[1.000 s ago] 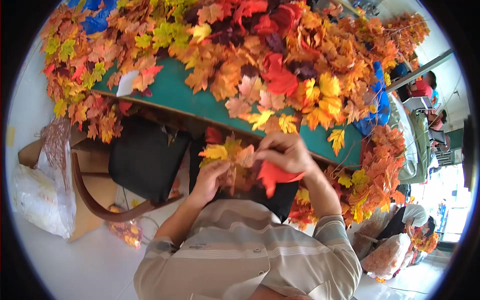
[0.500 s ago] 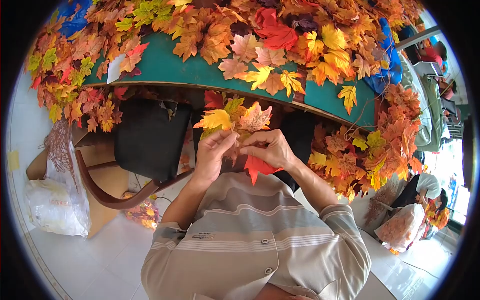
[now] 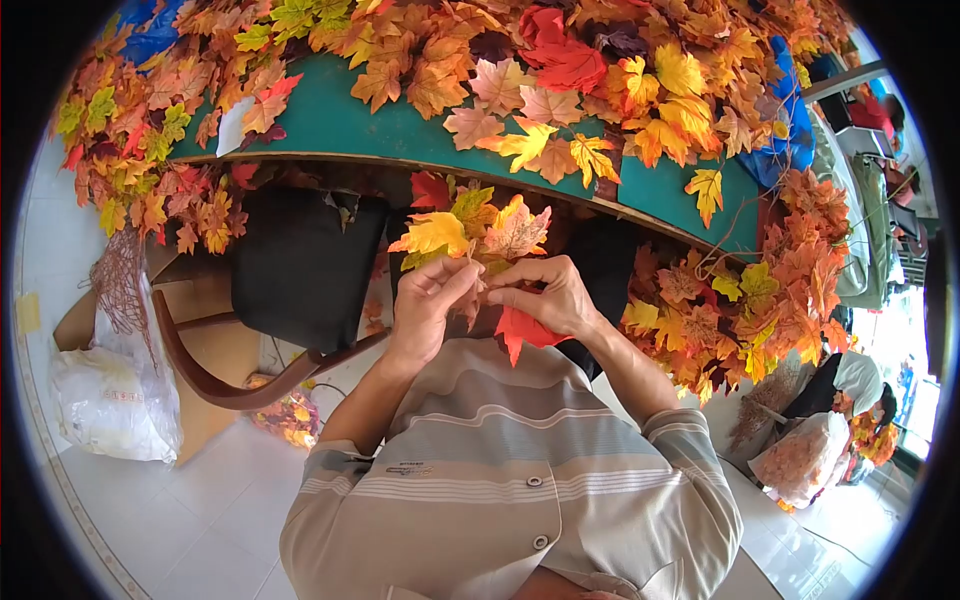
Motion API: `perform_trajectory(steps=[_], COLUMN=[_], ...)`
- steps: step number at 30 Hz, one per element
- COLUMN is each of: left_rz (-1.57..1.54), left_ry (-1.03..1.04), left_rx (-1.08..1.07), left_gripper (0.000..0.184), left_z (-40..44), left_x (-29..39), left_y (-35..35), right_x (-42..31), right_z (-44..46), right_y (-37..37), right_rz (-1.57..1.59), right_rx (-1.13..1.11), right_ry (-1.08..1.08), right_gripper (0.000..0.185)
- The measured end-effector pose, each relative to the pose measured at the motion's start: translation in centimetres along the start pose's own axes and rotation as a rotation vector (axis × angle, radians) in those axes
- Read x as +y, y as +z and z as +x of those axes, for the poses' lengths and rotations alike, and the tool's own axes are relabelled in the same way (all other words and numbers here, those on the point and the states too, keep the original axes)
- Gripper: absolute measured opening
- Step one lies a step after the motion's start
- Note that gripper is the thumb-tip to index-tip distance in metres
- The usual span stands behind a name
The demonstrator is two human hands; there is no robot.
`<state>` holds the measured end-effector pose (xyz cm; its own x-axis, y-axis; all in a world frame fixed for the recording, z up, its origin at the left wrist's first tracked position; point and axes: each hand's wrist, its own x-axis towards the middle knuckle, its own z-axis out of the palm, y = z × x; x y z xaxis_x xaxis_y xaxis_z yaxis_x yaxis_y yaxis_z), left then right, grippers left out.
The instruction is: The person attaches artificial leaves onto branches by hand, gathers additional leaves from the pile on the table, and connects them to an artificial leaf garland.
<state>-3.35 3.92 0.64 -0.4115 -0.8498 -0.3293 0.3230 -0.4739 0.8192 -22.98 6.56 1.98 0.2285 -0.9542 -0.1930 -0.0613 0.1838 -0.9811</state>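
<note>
A small bunch of artificial maple leaves (image 3: 515, 230), yellow, orange and pink, is held above my lap, just in front of the table edge. My left hand (image 3: 427, 305) pinches the bunch's stems from the left, with thumb and forefinger together. Close beside it, my right hand (image 3: 548, 295) pinches at the same stems, its fingertips almost touching the left ones. A red leaf (image 3: 524, 332) hangs below my right hand. The thin stems between the fingertips are partly hidden.
Heaps of autumn leaves (image 3: 440, 70) lie on the green table (image 3: 400, 130). A black chair (image 3: 305, 270) and a white plastic bag (image 3: 115, 405) are at the left. More leaves (image 3: 740, 310) hang at the right. People (image 3: 855, 385) are farther off at the right.
Over the last second my hands have come together at the stems, the right one moving left and its red leaf turning to hang lower. The view has also shifted.
</note>
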Motion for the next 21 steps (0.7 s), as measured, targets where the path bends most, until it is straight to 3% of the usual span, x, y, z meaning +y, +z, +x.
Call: perform_trajectory(steps=[16, 21], left_rz=[-0.005, -0.060], left_ry=[0.000, -0.071], left_rx=[0.013, 0.028], left_gripper=[0.013, 0.014], left_z=[-0.4, -1.2], left_x=[-1.5, -2.2], left_y=[0.0, -0.3], right_x=[1.2, 1.4], right_z=[0.3, 0.3], right_y=[0.2, 0.6], right_rz=[-0.038, 0.042], right_rx=[0.004, 0.017], right_ry=[-0.124, -0.025], right_gripper=[0.011, 0.011])
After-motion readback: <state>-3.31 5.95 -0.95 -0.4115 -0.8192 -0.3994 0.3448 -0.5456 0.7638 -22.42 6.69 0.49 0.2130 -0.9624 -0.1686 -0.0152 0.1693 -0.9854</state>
